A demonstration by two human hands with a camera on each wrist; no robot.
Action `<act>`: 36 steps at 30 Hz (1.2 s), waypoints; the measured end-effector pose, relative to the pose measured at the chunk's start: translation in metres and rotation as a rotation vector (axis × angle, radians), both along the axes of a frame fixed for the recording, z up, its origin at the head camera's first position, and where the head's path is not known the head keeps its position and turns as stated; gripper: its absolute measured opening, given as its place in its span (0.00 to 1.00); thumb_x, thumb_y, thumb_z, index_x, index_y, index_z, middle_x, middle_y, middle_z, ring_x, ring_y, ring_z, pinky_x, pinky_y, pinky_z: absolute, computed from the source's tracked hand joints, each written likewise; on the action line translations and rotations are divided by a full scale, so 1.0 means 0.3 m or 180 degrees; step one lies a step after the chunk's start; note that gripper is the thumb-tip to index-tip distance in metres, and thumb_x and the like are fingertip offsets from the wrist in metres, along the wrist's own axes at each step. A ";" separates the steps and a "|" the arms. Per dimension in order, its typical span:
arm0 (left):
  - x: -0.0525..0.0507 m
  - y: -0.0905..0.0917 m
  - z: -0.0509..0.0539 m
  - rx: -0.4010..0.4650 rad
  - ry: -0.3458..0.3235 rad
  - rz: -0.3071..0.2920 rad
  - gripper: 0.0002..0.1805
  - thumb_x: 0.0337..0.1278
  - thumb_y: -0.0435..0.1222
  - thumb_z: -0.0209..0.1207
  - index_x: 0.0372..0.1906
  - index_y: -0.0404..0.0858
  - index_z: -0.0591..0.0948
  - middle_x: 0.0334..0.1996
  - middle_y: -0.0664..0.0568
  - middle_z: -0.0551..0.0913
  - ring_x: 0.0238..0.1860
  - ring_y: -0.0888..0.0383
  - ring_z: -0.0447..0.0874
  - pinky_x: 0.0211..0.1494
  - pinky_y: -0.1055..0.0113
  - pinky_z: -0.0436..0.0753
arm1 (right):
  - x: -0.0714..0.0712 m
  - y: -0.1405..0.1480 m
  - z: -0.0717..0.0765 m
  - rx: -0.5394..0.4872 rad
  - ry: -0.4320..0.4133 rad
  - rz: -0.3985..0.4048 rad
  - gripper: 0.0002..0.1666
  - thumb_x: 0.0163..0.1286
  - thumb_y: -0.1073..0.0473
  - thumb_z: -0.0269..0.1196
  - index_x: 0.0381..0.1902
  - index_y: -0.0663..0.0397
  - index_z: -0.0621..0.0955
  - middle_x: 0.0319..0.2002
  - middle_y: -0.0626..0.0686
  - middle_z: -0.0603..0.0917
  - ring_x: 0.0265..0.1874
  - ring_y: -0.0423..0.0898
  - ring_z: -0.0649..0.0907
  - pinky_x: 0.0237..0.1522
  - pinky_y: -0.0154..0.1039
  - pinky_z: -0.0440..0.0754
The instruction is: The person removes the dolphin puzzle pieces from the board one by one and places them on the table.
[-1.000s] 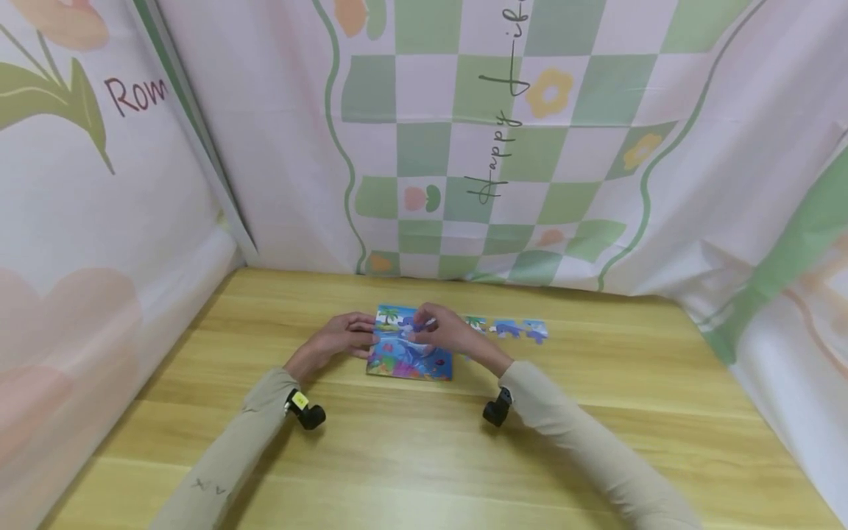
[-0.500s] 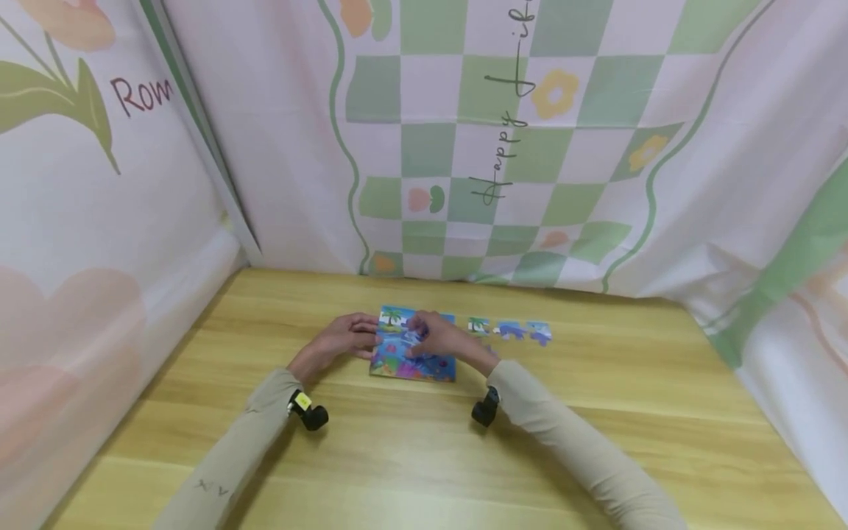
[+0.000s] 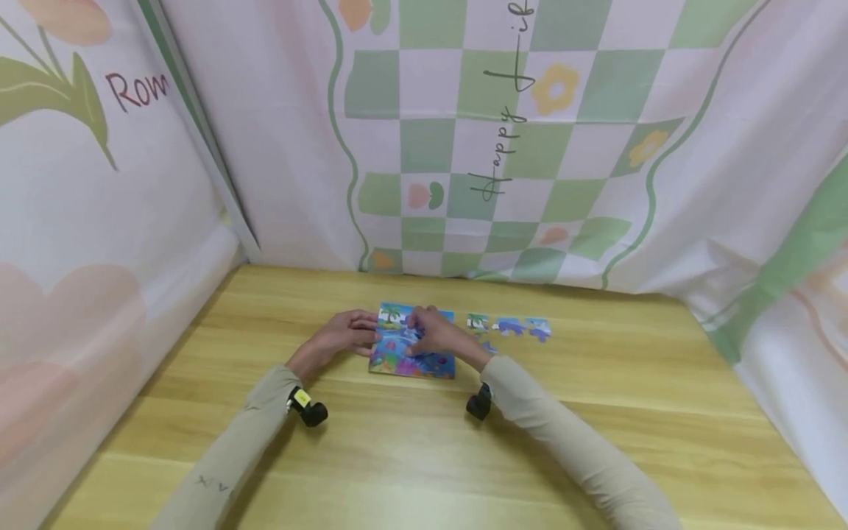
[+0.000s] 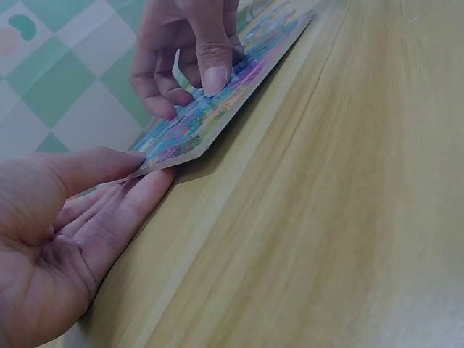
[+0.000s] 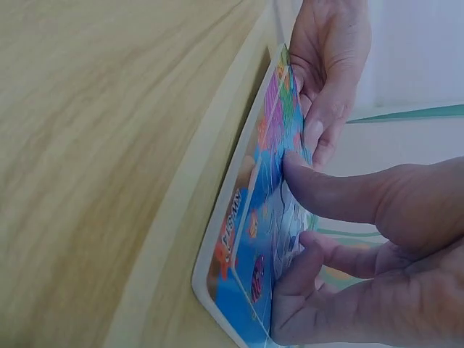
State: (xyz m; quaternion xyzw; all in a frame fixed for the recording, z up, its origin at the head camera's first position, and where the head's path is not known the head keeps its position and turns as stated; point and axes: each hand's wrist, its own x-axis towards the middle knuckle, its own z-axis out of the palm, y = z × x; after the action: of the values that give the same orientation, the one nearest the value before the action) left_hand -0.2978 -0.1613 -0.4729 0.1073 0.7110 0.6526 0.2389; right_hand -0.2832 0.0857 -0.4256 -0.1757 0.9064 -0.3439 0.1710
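Note:
The colourful sea-picture puzzle board (image 3: pixel 394 362) lies under both hands. At its left edge, my left hand (image 3: pixel 338 333) grips it; in the left wrist view this hand (image 4: pixel 69 239) has its thumb on top and fingers beneath the board's edge (image 4: pixel 197 150). My right hand (image 3: pixel 442 335) is over the middle and upper part of the board. In the right wrist view, the right hand (image 5: pixel 391 254) rests spread thumb and bent fingertips on the picture surface (image 5: pixel 273 130). Whether a loose piece lies under those fingertips, I cannot tell.
Right of the board lie several loose puzzle pieces: a palm-tree piece (image 3: pixel 477 322), a purple-blue piece (image 3: pixel 509 326), another at the far right (image 3: pixel 539 329), and a blue one (image 3: pixel 489 347) partly beside the right wrist. A patterned curtain (image 3: pixel 427 147) hangs behind the wooden table (image 3: pixel 424 456).
The right hand has shifted slightly over the board, its thumb lower on the picture, and its forearm has moved left, showing more of the blue piece. The left hand keeps its hold.

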 end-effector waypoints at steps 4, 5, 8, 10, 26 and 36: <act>0.004 -0.007 -0.004 -0.0021 -0.0013 0.0023 0.29 0.72 0.27 0.59 0.72 0.24 0.66 0.67 0.29 0.72 0.48 0.54 0.87 0.55 0.59 0.93 | 0.005 -0.009 0.000 -0.0040 0.0002 -0.0065 0.29 0.65 0.62 0.76 0.57 0.64 0.74 0.54 0.63 0.73 0.53 0.56 0.75 0.60 0.54 0.83; 0.005 -0.010 -0.006 -0.0025 -0.0009 0.0015 0.29 0.72 0.27 0.60 0.73 0.24 0.66 0.68 0.28 0.72 0.48 0.54 0.87 0.55 0.59 0.93 | 0.007 -0.011 -0.001 -0.0039 -0.0003 -0.0083 0.30 0.65 0.61 0.76 0.58 0.64 0.74 0.54 0.63 0.73 0.53 0.56 0.76 0.60 0.55 0.83; 0.009 -0.013 -0.013 -0.0023 -0.0004 -0.0009 0.29 0.73 0.28 0.60 0.73 0.24 0.65 0.69 0.28 0.71 0.49 0.53 0.87 0.56 0.59 0.93 | 0.007 -0.016 -0.005 -0.0007 0.0014 -0.0125 0.31 0.65 0.60 0.76 0.59 0.65 0.73 0.53 0.63 0.73 0.50 0.55 0.76 0.56 0.53 0.84; 0.009 -0.013 -0.017 -0.0014 -0.0003 -0.0029 0.29 0.73 0.28 0.60 0.73 0.24 0.65 0.69 0.28 0.71 0.48 0.52 0.87 0.56 0.59 0.92 | 0.009 -0.016 -0.007 0.0029 0.0030 -0.0150 0.30 0.66 0.60 0.76 0.58 0.65 0.73 0.52 0.63 0.73 0.48 0.55 0.75 0.54 0.53 0.84; 0.002 -0.001 0.013 0.0003 0.0002 0.0028 0.30 0.72 0.26 0.59 0.73 0.24 0.65 0.67 0.30 0.72 0.49 0.54 0.86 0.55 0.60 0.93 | -0.009 0.028 -0.004 -0.0614 -0.0075 -0.0190 0.11 0.73 0.69 0.65 0.47 0.62 0.74 0.23 0.47 0.66 0.22 0.41 0.66 0.22 0.31 0.66; 0.000 -0.001 -0.001 0.0018 -0.0045 0.0031 0.30 0.72 0.26 0.60 0.73 0.24 0.65 0.65 0.32 0.74 0.48 0.55 0.86 0.55 0.60 0.93 | -0.005 0.049 0.000 -0.1051 -0.0477 -0.0371 0.17 0.74 0.72 0.62 0.58 0.68 0.75 0.34 0.52 0.74 0.26 0.43 0.76 0.30 0.33 0.81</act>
State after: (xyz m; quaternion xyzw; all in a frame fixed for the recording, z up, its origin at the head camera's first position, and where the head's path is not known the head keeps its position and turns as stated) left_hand -0.2977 -0.1616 -0.4732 0.1000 0.7079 0.6565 0.2405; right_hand -0.2848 0.1005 -0.4255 -0.1224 0.8311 -0.5094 0.1867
